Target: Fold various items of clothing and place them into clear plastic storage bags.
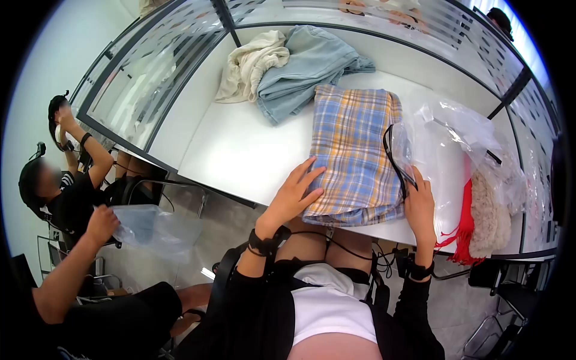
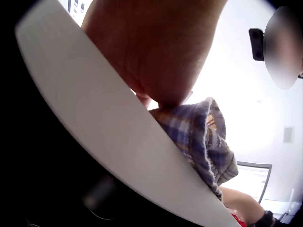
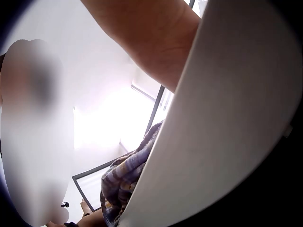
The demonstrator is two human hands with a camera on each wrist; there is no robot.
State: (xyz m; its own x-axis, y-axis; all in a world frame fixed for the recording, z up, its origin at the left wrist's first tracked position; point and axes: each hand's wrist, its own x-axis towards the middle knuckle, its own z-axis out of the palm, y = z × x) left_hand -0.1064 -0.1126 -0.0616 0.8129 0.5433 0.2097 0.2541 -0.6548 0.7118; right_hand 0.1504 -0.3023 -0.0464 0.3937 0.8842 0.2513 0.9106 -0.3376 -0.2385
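- Blue, yellow and white checked cloth (image 1: pixel 354 150) lies folded on the white table (image 1: pixel 228 147), between the fingers of your 2 hands and reaching away beyond them.
- Your left hand (image 1: pixel 292 195) rests at the cloth's near left side, fingers spread, their tips on the fabric.
- Your right hand (image 1: pixel 421 204) is at the near right side, fingers pointing away from you; whether they pinch the black cord (image 1: pixel 390 157) running down to them, you cannot tell.
- Both wrist views show your palm side and the table's edge, with your fingers mostly hidden.
- Past your left fingertips, behind the cloth, lie pale blue jeans (image 1: pixel 306 66), with a cream garment (image 1: pixel 252 66) at their left.
- Clear plastic (image 1: pixel 447 129) spreads beyond your right fingers and to their right.
- Further right of those fingers, a red fringed scarf (image 1: pixel 465 225) hangs over the table's edge, beside a fluffy beige cloth (image 1: pixel 489 219).
- Well left of your left fingers, another person's hand (image 1: pixel 103 225) holds a clear bag (image 1: pixel 159 228).
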